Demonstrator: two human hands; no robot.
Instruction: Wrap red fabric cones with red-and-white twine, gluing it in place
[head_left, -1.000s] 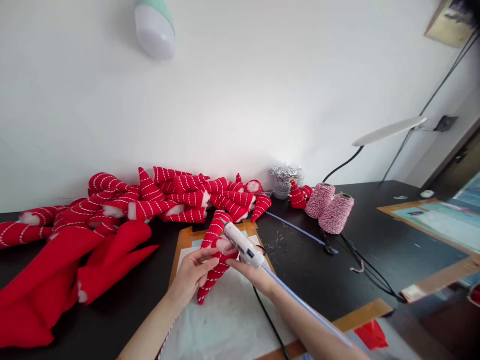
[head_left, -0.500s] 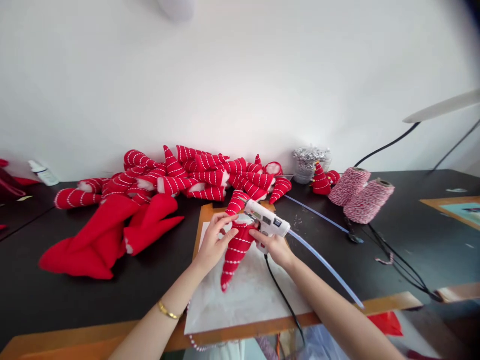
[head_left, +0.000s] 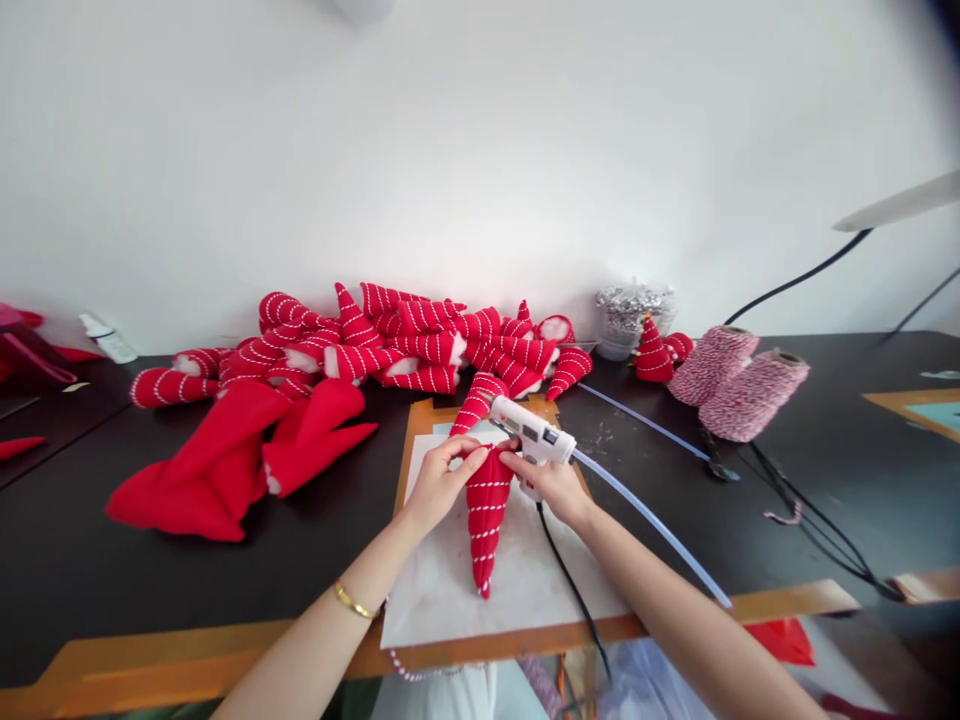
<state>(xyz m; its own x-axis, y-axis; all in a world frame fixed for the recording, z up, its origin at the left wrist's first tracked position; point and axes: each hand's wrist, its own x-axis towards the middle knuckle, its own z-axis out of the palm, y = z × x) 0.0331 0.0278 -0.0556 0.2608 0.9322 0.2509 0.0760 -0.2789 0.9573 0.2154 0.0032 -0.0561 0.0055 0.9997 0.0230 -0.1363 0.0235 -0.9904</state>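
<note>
A red cone with white twisted-cord stripes (head_left: 487, 510) hangs point down between my hands over a white sheet (head_left: 435, 610). My left hand (head_left: 441, 482) pinches its wide upper rim from the left. On the right side of the rim, my right hand (head_left: 551, 482) grips it with thumb and fingers. A white glue gun (head_left: 536, 432) with a clear bluish glue stick (head_left: 652, 520) in its back is at my right hand, nozzle to the upper left; its handle is partly hidden by that hand. Another striped cone (head_left: 476, 398) lies just behind the rim.
Many striped cones (head_left: 427, 347) are piled against the wall. Plain red cones (head_left: 202, 460) lie at the left. Cord spools (head_left: 754, 395), a tinsel tub (head_left: 626, 325) and a small decorated cone (head_left: 652, 355) stand at the right. A black cable (head_left: 562, 580) crosses the sheet.
The held cone has turned so that its tip has swung right and now points straight down, with a seam facing me. The hands have come closer together at the rim. The view has shifted slightly.
</note>
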